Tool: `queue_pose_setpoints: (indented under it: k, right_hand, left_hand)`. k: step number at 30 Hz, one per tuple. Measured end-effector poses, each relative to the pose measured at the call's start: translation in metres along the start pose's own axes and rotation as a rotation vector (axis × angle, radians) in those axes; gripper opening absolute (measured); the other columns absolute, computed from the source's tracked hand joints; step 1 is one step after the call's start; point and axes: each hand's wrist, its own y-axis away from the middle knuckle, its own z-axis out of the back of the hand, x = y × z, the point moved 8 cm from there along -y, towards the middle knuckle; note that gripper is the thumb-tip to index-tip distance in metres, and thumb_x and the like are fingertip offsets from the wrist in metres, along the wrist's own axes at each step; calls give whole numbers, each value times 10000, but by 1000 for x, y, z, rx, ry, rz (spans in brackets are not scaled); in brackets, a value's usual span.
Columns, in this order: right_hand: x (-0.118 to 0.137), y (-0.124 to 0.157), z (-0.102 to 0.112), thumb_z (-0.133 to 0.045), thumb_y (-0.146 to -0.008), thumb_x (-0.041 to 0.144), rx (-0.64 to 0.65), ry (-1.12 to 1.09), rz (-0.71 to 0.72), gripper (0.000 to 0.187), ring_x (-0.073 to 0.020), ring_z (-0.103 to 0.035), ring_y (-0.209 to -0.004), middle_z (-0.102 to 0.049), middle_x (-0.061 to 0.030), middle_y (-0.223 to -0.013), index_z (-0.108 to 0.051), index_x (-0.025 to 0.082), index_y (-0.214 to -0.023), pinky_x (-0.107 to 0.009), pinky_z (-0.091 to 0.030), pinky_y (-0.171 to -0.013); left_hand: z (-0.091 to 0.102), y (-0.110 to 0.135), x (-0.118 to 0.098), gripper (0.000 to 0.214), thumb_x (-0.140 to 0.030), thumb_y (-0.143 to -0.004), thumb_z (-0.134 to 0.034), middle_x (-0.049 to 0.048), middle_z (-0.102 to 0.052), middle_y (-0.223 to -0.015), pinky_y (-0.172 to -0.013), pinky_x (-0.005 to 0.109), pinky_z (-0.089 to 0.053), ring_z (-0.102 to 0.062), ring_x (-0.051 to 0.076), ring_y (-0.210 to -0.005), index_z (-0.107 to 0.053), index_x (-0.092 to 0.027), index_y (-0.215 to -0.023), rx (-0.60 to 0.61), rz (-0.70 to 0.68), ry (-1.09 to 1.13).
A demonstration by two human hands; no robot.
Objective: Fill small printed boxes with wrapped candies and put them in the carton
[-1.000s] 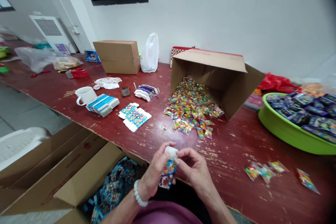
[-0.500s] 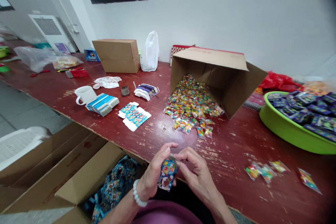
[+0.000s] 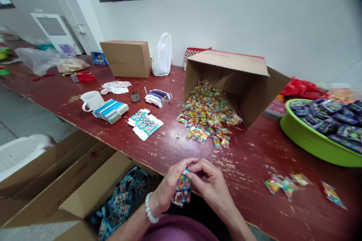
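A small blue printed candy box (image 3: pixel 181 189) stands upright between my hands at the table's front edge. My left hand (image 3: pixel 166 188) is wrapped round its left side, a pale bead bracelet on that wrist. At the box's top, the thumb and fingers of my right hand (image 3: pixel 210 182) press on the flap; some fingertips are hidden behind the box. Beyond, flat unfolded blue cartons (image 3: pixel 147 126) lie on the red table (image 3: pixel 166 150). Small candy packets (image 3: pixel 207 109) spill from a cardboard box (image 3: pixel 229 64) tipped on its side.
Below left, an open carton (image 3: pixel 96 192) holds many blue boxes (image 3: pixel 121 203). A green basin (image 3: pixel 311 145) of dark purple packs stands right. Loose candy packets (image 3: pixel 287 185) lie near it. A white mug (image 3: pixel 92 100), a stack of blue cartons (image 3: pixel 111 111) and a white bag (image 3: pixel 162 56) stand leftward.
My right fingers have moved in over the top of the candy box, and the raised flap now lies lower. My left fingers have curled closer over it.
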Motion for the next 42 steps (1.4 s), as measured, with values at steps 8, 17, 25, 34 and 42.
queue_pose_setpoints:
  k: [8, 17, 25, 34, 42]
  right_hand:
    - [-19, 1, -9, -758, -746, 431, 31, -282, -250, 305, -93, -489, -442, -591, 22, -543, -641, 154, -698, -203, -385, -442]
    - [-12, 4, -10, -713, -800, 402, 77, -210, -206, 267, -103, -549, -448, -577, 25, -584, -626, 162, -723, -208, -417, -448]
    - [-9, 7, -9, -690, -830, 380, 65, -188, -150, 247, -113, -586, -480, -572, 21, -627, -636, 166, -720, -220, -447, -473]
    - [-2, 11, -15, -625, -881, 385, 39, -231, -78, 232, -103, -560, -535, -507, 11, -763, -657, 193, -755, -205, -476, -419]
    - [15, 13, -19, -697, -811, 265, 6, 128, 196, 133, -186, -593, -845, -588, -42, -939, -646, 220, -925, -283, -515, -680]
  left_hand:
    - [-4, 3, -11, 538, -512, -935, -417, 74, -687, -822, -438, 218, -455, -591, 136, -500, -493, -214, -1376, 31, -61, -78]
    - [-3, 5, -8, 577, -509, -939, -406, 43, -645, -702, -426, 205, -422, -574, 140, -477, -360, -251, -1453, 68, -42, -86]
    - [-5, 5, -7, 548, -487, -932, -430, 46, -642, -695, -443, 202, -442, -579, 141, -511, -407, -236, -1418, 100, -3, -98]
    - [-3, 2, -5, 463, -386, -897, -443, 48, -650, -772, -406, 214, -440, -569, 139, -481, -497, -222, -1327, 19, 10, 24]
    - [13, -1, -5, 409, -321, -869, -490, 95, -639, -1160, -628, 255, -520, -657, 205, -831, -594, -191, -1243, -50, -96, 44]
